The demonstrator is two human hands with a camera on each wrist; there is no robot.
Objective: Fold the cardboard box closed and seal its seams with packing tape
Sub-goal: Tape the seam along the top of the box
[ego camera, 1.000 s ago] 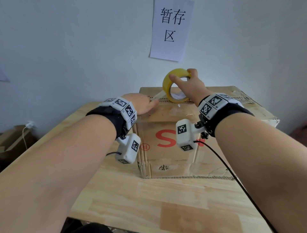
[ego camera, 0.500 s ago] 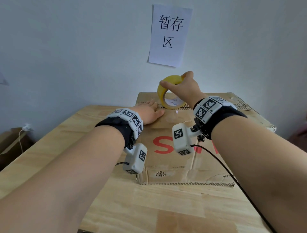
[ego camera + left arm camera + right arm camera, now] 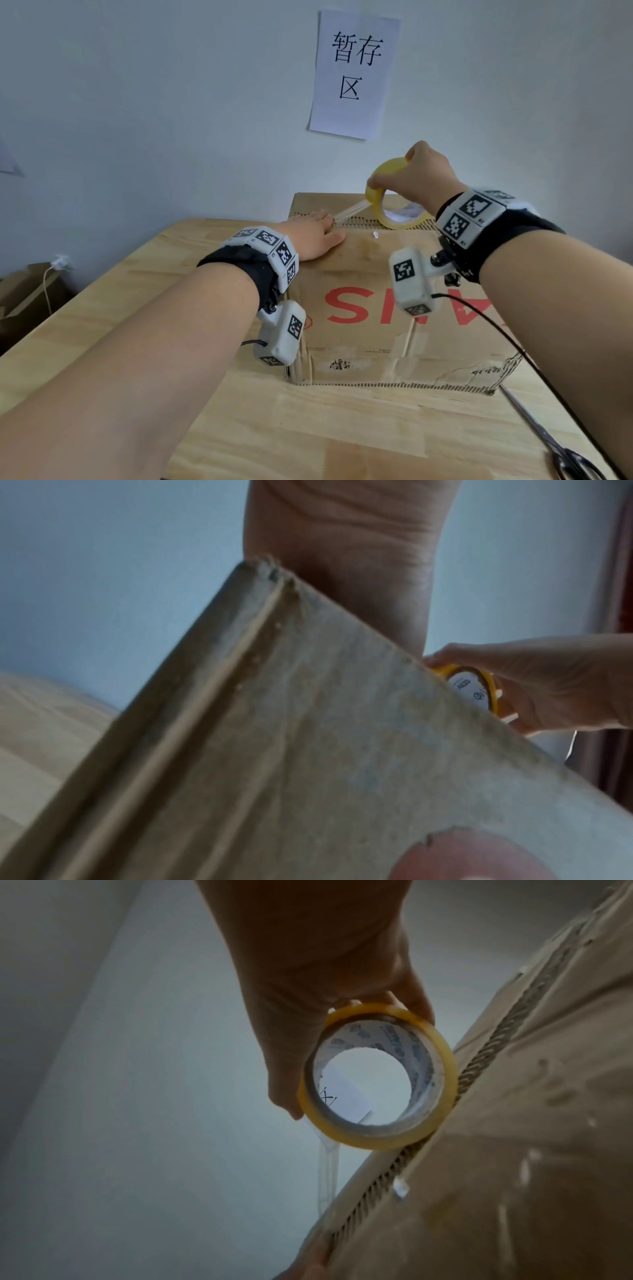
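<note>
Nearest the camera, a pair of scissors point(image 3: 561, 448) lay on the wooden table point(image 3: 308, 428) by the box's right front corner, out of play. Behind them sat the cardboard box point(image 3: 376, 342), flaps folded down, its top bearing red lettering, scuffed patches and torn, ragged corrugated edges.

Across that top, the left hand point(image 3: 313, 236) lay flat near the far-left corner, fingers straight and released, pressing down by the seam point(image 3: 359, 224) where the flaps met; in my judgement it pinned the start of the tape, though the contact itself was hidden under the fingers.

The right hand point(image 3: 421, 178), further right along the same seam, clenched its grip over the top of the yellow tape roll point(image 3: 390, 202), which stood on edge touching the box. A clear strip of tape point(image 3: 349, 211) ran taut from the roll leftwards down to the left hand's fingertips.

So the seam's long axis ran left to right, and the untaped length lay to the right of the roll. The coming move would likely turn on drawing the roll rightwards along that line while the left hand anchored.

A paper sign point(image 3: 354, 73) hung on the wall beyond.
</note>
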